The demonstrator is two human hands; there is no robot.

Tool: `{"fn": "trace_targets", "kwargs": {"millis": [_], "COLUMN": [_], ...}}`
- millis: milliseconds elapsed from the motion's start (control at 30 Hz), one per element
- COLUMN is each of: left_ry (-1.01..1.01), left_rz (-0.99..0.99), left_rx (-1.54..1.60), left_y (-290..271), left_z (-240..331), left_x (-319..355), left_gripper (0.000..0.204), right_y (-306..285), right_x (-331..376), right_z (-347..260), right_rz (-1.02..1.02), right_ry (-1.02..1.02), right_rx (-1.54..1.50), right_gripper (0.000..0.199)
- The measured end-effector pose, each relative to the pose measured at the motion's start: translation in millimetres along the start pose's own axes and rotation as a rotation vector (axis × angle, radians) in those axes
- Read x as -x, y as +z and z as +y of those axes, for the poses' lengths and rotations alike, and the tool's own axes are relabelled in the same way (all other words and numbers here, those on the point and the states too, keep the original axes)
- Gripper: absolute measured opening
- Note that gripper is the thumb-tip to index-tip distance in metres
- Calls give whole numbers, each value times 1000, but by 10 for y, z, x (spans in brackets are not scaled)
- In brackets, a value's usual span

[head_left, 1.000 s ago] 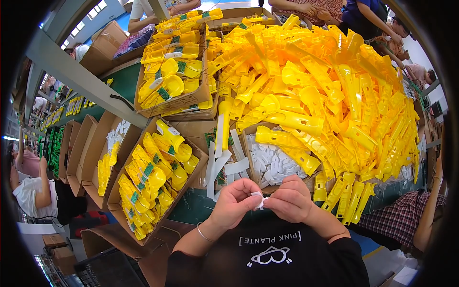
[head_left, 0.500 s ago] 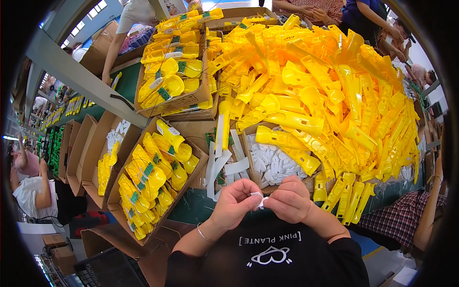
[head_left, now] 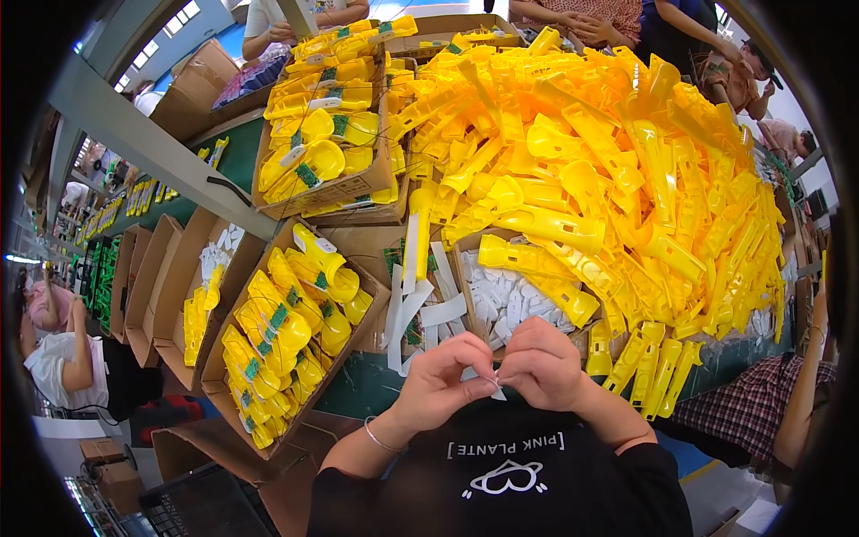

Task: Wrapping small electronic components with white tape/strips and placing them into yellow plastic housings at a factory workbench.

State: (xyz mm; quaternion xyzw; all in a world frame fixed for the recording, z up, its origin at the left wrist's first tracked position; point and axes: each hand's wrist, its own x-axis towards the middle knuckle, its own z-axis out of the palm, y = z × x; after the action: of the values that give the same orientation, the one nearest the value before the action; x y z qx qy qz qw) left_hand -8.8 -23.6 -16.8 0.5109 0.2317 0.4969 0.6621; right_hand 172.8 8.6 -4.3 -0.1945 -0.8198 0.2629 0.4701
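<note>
Both my hands meet in front of my chest, fingertips almost touching. My left hand [head_left: 445, 380] pinches a small white piece [head_left: 497, 390], mostly covered by the fingers, so its exact kind does not show. Against the same piece, my right hand [head_left: 541, 367] is closed with thumb and forefinger together. Just beyond them lies a box of small white plastic parts [head_left: 506, 300]. A great heap of yellow plastic shells [head_left: 591, 179] rises behind it. To the right of my hands, several yellow shells [head_left: 658, 371] rest in a row at the table's near edge.
On the left, a cardboard box [head_left: 371, 304] holds yellow shells with green circuit boards and wires; another filled box [head_left: 340, 192] stands behind it. White strips [head_left: 443, 311] lie by the white parts. A slanting grey metal post [head_left: 152, 143] crosses the left side. Other people work around the table.
My fingers have closed further over the white piece, and less of it shows. At the far left back, a person's arm has drawn back from the table.
</note>
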Motion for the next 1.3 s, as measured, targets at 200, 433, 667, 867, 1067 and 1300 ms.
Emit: {"fn": "trace_targets", "kwargs": {"millis": [200, 433, 667, 867, 1067, 1300], "left_ry": [-203, -120, -86, 68, 264, 379], "left_rz": [195, 292, 298, 216, 282, 249], "left_rx": [250, 251, 146, -231, -683, -890], "left_y": [-9, 10, 50, 10, 7, 5], "left_z": [-39, -89, -1, 36, 73, 122], "left_x": [37, 2, -2, -22, -79, -90], "left_gripper": [15, 13, 18, 22, 20, 18], "right_y": [39, 78, 132, 131, 112, 114], "right_x": [99, 94, 119, 91, 81, 81], "right_z": [29, -25, -51, -72, -95, -122], "right_rz": [-51, -11, 64, 92, 85, 44], "right_ry": [246, 493, 804, 800, 802, 704], "right_rx": [-272, -536, -834, -950, -919, -525], "right_gripper": [11, 23, 16, 16, 17, 14]}}
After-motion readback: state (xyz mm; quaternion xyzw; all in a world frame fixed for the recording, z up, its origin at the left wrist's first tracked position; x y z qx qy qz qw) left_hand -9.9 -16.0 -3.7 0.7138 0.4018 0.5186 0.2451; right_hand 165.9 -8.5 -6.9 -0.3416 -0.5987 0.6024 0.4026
